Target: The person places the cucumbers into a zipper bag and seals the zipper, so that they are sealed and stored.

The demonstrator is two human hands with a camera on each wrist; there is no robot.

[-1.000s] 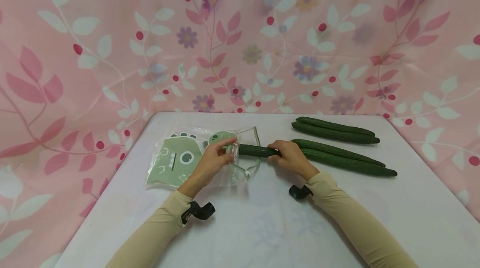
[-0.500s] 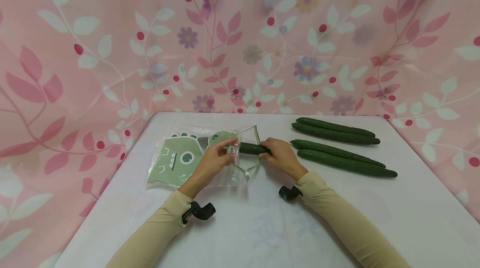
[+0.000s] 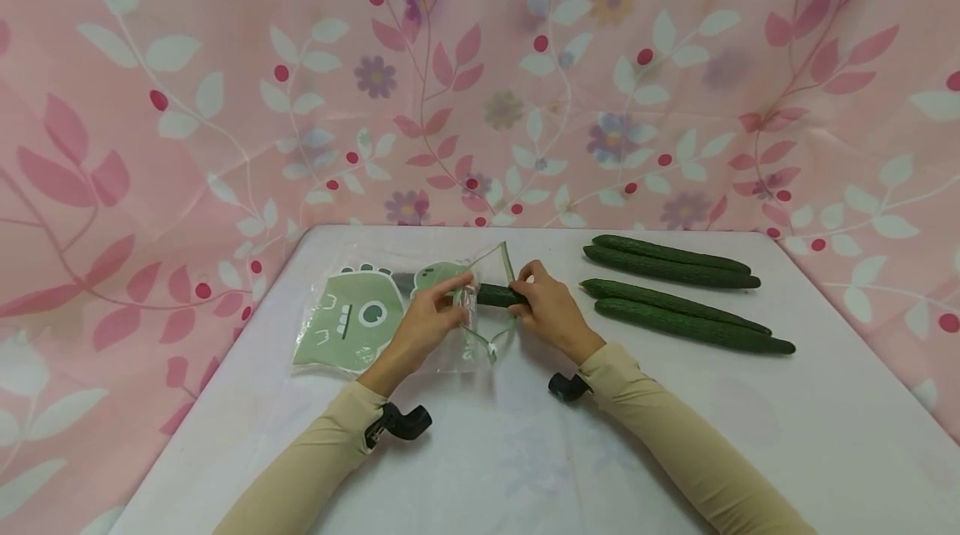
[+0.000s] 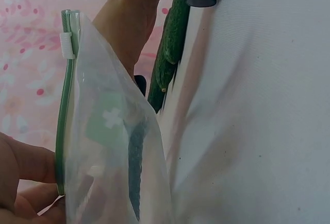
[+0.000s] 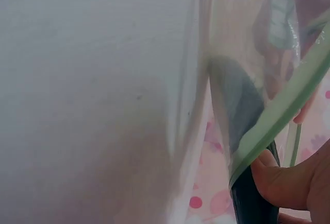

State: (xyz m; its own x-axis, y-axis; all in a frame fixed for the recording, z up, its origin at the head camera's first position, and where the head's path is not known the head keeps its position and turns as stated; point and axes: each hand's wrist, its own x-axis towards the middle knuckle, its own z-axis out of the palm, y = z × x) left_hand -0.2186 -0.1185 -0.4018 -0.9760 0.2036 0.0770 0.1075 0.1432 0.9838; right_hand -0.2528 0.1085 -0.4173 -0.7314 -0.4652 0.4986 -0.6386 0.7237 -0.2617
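A clear zip bag [image 3: 348, 327] with a green cartoon dinosaur print lies on the white table, its green-edged mouth facing right. My left hand [image 3: 420, 325] pinches the bag near its mouth; in the left wrist view its fingers [image 4: 31, 162] hold the green zip strip, which carries a white slider [image 4: 67, 46]. A dark green cucumber [image 3: 492, 295] lies partly inside the bag. My right hand [image 3: 552, 314] grips the cucumber's outer end at the mouth. The right wrist view shows the thumb [image 5: 289, 183] against the cucumber [image 5: 252, 198], beside the green strip. The bag blurs the inserted part.
Two pairs of cucumbers lie on the right side of the table: a back pair [image 3: 671, 262] and a nearer pair [image 3: 686, 318]. A pink floral curtain [image 3: 480, 102] hangs behind the white tabletop [image 3: 510, 452]. Black camera mounts sit at both wrists.
My right hand has moved left with the cucumber, which has slid further into the bag. The left hand has stayed nearly still at the bag's mouth.
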